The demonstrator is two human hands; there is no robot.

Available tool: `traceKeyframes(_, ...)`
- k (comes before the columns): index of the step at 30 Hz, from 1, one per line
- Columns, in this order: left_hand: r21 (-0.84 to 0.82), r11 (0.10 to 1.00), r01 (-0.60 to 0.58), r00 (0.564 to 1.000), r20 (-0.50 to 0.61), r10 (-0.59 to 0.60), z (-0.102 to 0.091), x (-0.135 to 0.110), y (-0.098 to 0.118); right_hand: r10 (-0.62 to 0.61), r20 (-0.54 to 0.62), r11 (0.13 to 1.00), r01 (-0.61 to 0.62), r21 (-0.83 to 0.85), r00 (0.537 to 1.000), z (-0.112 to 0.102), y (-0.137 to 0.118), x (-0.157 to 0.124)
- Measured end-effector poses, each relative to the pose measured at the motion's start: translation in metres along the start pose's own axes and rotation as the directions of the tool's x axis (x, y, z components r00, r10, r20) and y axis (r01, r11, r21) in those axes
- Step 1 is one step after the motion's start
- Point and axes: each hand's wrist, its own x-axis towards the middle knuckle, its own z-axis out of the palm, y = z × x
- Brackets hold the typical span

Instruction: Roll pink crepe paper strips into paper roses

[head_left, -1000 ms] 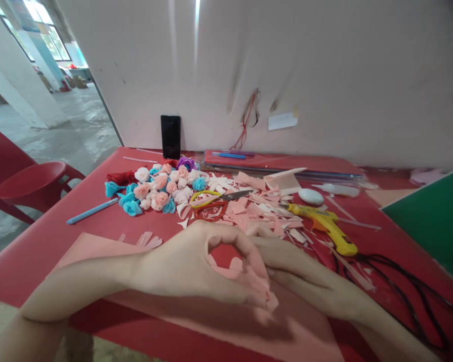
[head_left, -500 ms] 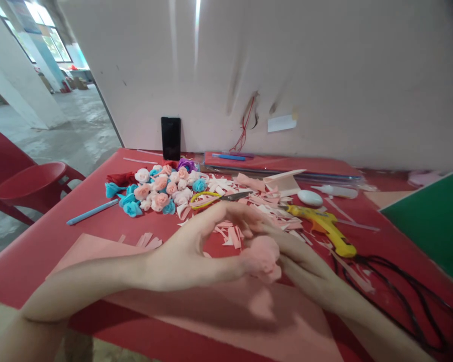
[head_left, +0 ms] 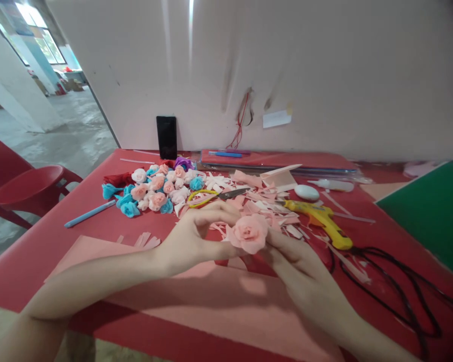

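pink paper rose [head_left: 248,234], layered petals, curled center, left grip [head_left: 191,240] and right grip [head_left: 301,269] pinching it

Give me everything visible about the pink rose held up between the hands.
The pink rose looks like crepe paper: ruffled, layered petals around a tight, darker center, the outer ones flaring wider. It faces the camera, held above the red table. The left hand meets its left edge and the right hand its lower right; the exact grip and any stem are hidden.

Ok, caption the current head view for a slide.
Left hand and right hand hold a pink rose above a red table.
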Motion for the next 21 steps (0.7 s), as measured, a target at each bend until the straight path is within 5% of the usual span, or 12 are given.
traceKeyframes(5, -0.183, 0.977, 0.111, 0.994, 0.011, -0.111, 0.000, -0.001, -0.005, -0.021, -0.024, 1.000, 0.022, 0.010, 0.999, 0.001, -0.001, 0.002)
traceKeyframes(11, -0.257, 0.965, 0.041, 0.999, -0.004, -0.044, -0.001, -0.001, -0.013, -0.111, -0.048, 0.993, 0.112, 0.025, 0.993, 0.006, -0.003, 0.002)
traceKeyframes(16, -0.216, 0.976, -0.027, 0.998, -0.059, 0.014, 0.003, -0.003, -0.015, -0.319, -0.132, 0.932, 0.286, -0.221, 0.938, 0.012, 0.003, -0.002)
traceKeyframes(21, -0.126, 0.980, -0.151, 0.987, -0.065, 0.144, 0.005, -0.004, -0.013, -0.519, -0.111, 0.755, 0.393, -0.526, 0.848, 0.013, 0.005, -0.004)
